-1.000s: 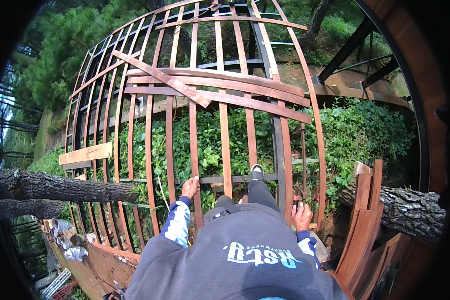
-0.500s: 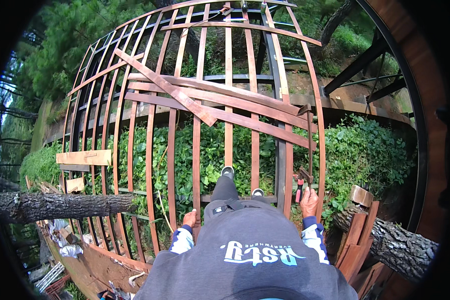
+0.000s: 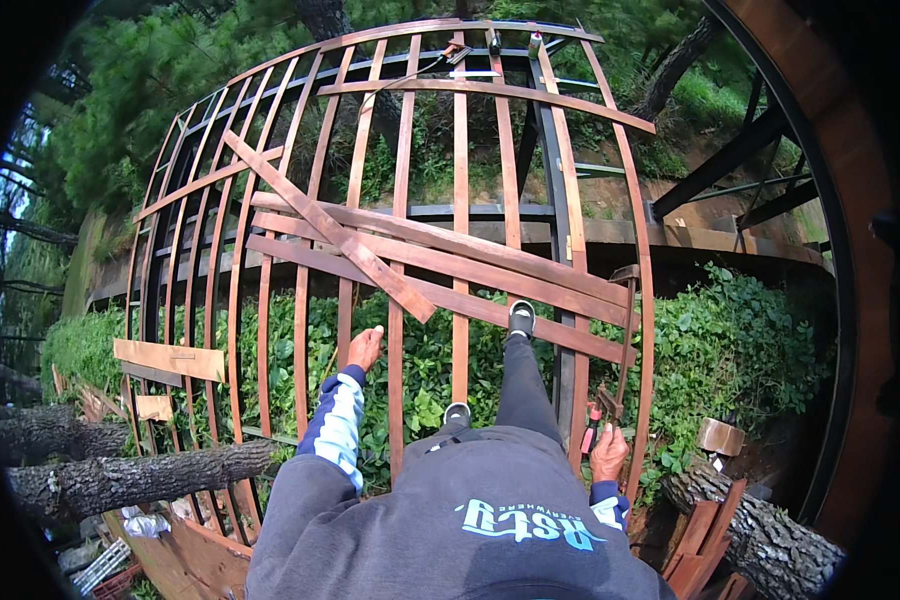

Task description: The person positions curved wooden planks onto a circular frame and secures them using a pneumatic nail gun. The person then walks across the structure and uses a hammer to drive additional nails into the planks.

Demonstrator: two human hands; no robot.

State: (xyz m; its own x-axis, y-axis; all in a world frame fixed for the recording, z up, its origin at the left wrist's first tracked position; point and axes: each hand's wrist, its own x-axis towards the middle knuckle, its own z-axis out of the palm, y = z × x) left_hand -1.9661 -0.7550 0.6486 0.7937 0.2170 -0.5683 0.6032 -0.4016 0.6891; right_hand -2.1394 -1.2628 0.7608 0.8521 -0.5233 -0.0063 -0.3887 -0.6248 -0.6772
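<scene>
My right hand (image 3: 609,455) is closed around the lower end of a long rusty bar clamp (image 3: 625,350). The clamp's bar points forward, and its red and black handle sits beside my fingers. My left hand (image 3: 366,347) hangs over the joists with its fingers loosely curled, and no object shows in it. Ahead of me, several reddish-brown planks (image 3: 440,265) lie across the joists. One shorter board (image 3: 330,225) lies slantwise on top of them. One of my feet is on a joist near the planks, the other further back.
Narrow wooden joists (image 3: 460,350) run forward with open gaps over green plants. Tree trunks (image 3: 150,478) cross at the left and a log (image 3: 770,510) lies at the lower right. A corded tool (image 3: 456,52) and a bottle (image 3: 535,44) stand at the far edge. Pale boards (image 3: 175,358) lie left.
I have stepped forward, one foot now reaching the planks. My left hand has swung forward and up. The right hand keeps its hold on the clamp.
</scene>
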